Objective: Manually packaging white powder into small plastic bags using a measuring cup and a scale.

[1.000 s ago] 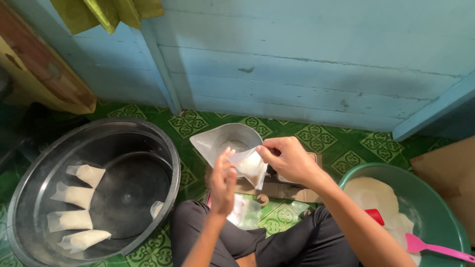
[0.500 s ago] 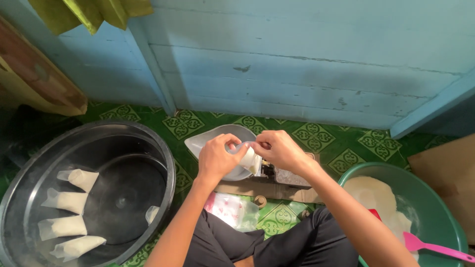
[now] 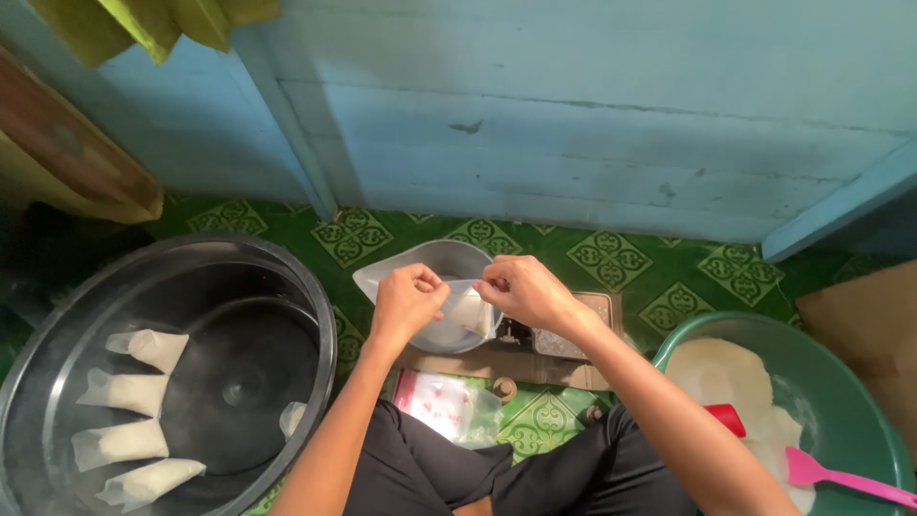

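Note:
My left hand (image 3: 406,298) and my right hand (image 3: 521,291) both pinch the top edge of a small clear plastic bag (image 3: 467,308) holding white powder. They stretch its mouth between them above a grey metal scale pan (image 3: 439,260). The pan sits on a small scale (image 3: 564,339) on the green patterned floor. My crossed legs in dark trousers lie below.
A large black basin (image 3: 306,287) at left holds several filled white bags (image 3: 122,392). A green bowl (image 3: 841,401) at right holds white flour, a pink spatula (image 3: 845,476) and a red scoop (image 3: 728,419). A pack of empty bags (image 3: 447,405) lies by my knee. Blue plank wall behind.
My left hand rose from below the bag to grip its top edge. Both hands now pull the bag's mouth flat; before, they were bunched together at it.

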